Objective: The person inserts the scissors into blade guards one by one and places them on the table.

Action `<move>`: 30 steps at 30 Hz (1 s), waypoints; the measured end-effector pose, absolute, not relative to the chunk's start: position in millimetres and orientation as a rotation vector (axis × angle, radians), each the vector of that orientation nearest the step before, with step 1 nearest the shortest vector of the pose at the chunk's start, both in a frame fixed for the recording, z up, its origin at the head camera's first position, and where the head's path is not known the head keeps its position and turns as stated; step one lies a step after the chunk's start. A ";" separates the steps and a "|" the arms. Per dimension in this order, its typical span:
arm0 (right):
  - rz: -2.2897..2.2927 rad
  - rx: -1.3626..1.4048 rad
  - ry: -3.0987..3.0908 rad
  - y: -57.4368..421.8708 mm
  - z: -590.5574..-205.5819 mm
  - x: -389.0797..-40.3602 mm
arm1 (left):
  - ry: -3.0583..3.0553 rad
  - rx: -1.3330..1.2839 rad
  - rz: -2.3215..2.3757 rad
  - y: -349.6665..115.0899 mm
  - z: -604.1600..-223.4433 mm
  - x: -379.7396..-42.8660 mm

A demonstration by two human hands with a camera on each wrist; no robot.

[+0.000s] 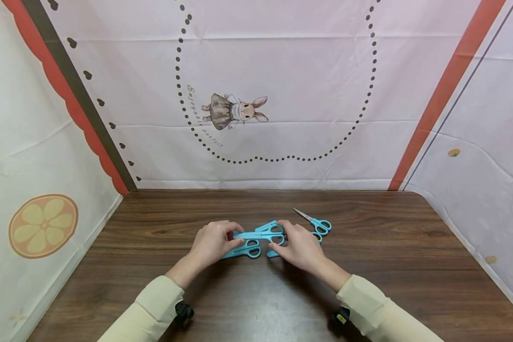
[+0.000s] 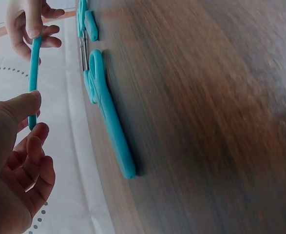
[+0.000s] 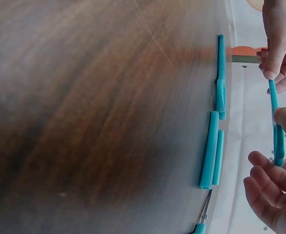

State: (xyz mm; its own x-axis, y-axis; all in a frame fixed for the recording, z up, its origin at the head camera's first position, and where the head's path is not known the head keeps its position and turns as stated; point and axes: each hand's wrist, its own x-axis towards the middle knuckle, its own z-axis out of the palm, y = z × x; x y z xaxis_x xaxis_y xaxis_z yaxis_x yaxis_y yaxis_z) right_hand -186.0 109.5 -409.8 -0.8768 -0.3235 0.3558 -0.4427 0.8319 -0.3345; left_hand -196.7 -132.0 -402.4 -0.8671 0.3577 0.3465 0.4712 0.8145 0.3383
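Observation:
Between both hands, a pair of light-blue scissors is held above the table, a blue cap over its blades. My left hand pinches the capped end with thumb and fingers. At the handle loops, my right hand pinches with its thumb and fingers. In the left wrist view the held scissors appear edge-on, clear of the wood. Below lies another capped pair of scissors. Two loose blue caps rest side by side in the right wrist view.
Scissors with a bare metal blade lie beyond my right hand on the brown wooden table. Another blue handle loop shows just in front of them. A printed cloth hangs behind the table and along its sides.

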 end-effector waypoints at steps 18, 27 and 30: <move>0.586 0.709 -2.706 93.9 -409.3 -198.4 | -2.794 -0.540 -0.603 -152.9 -403.0 -196.2; 0.527 0.745 -2.714 83.7 -409.2 -202.9 | -2.824 -0.489 -0.613 -162.6 -405.6 -197.6; 0.504 0.746 -2.721 80.6 -409.6 -205.1 | -2.831 -0.474 -0.619 -166.0 -406.8 -198.4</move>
